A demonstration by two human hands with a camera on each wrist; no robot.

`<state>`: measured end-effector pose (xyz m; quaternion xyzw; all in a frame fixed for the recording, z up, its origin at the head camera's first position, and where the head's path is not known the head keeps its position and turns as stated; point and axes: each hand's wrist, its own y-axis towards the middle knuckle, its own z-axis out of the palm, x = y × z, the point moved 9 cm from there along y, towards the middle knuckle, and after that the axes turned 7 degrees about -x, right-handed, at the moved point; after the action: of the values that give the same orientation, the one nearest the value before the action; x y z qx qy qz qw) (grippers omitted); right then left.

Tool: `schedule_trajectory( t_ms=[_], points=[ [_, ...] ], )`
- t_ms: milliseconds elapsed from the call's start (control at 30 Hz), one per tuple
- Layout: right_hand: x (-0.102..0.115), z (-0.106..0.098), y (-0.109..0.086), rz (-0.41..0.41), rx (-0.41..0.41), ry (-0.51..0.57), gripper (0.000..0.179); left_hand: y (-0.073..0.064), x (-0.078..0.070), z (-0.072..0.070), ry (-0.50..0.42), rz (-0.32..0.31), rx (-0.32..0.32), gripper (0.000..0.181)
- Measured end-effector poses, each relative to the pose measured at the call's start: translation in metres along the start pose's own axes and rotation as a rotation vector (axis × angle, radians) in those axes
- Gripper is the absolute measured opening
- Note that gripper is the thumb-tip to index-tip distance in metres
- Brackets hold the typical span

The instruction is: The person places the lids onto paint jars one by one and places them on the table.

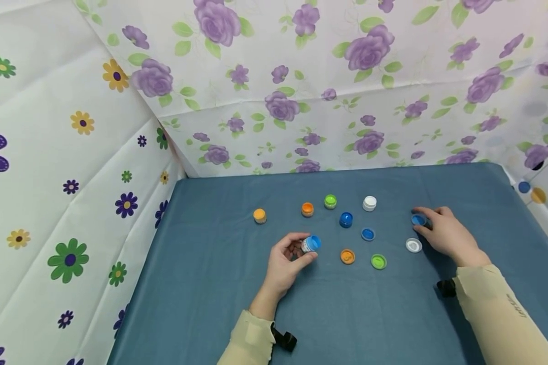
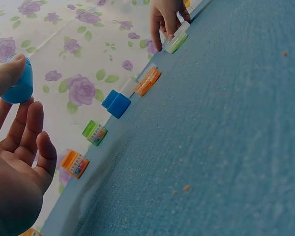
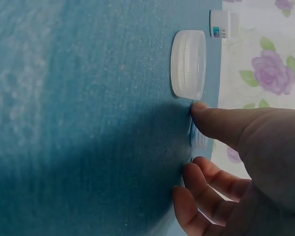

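Observation:
My left hand [image 1: 283,263] holds a small light blue paint jar [image 1: 311,244] between thumb and fingers, raised above the cloth. The same jar [image 2: 20,83] shows in the left wrist view, tilted in the grip. At the right, my right hand [image 1: 449,235] has thumb and fingers around a blue lid [image 1: 418,219] lying on the table. In the right wrist view the thumb partly covers that lid [image 3: 198,137]. A white lid [image 1: 413,245] lies just below the right hand, close to the thumb.
On the blue tablecloth [image 1: 201,284] stand small jars: yellow [image 1: 260,216], orange [image 1: 307,209], green [image 1: 331,201], dark blue [image 1: 345,219] and white [image 1: 369,204]. Between the hands lie a blue lid [image 1: 368,234], an orange lid [image 1: 347,256] and a green lid [image 1: 378,262]. Flowered sheets hang behind.

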<state>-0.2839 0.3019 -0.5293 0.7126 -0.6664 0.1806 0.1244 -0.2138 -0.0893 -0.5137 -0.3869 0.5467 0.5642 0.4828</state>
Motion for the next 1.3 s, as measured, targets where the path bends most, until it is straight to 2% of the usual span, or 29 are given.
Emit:
schedule_trajectory(
  t_ms=[267,467,733,867,1067,1200,1300],
  points=[
    [-0.001,0.001,0.000,0.020,-0.028,-0.015,0.052,-0.001,0.002,0.001,-0.006,-0.008,0.005,0.040],
    [-0.007,0.000,-0.001,0.047,-0.094,0.016,0.048,-0.002,0.005,0.003,0.001,-0.015,0.012,0.039],
    [-0.001,-0.007,-0.011,0.132,-0.181,0.112,0.062,-0.003,0.007,0.004,0.022,-0.030,0.018,0.039],
    [0.018,-0.013,-0.019,0.131,-0.226,0.253,0.065,-0.004,0.006,0.005,0.030,-0.019,0.018,0.038],
    [0.050,-0.018,-0.039,0.129,-0.276,0.539,0.056,-0.003,0.005,0.007,0.021,-0.017,0.026,0.039],
    [0.070,-0.018,-0.052,0.092,-0.261,0.721,0.040,-0.003,0.004,0.008,0.013,-0.021,0.022,0.038],
    [0.085,-0.013,-0.059,0.059,-0.210,0.844,0.033,-0.003,0.002,0.010,0.005,-0.017,0.027,0.038]
  ],
)
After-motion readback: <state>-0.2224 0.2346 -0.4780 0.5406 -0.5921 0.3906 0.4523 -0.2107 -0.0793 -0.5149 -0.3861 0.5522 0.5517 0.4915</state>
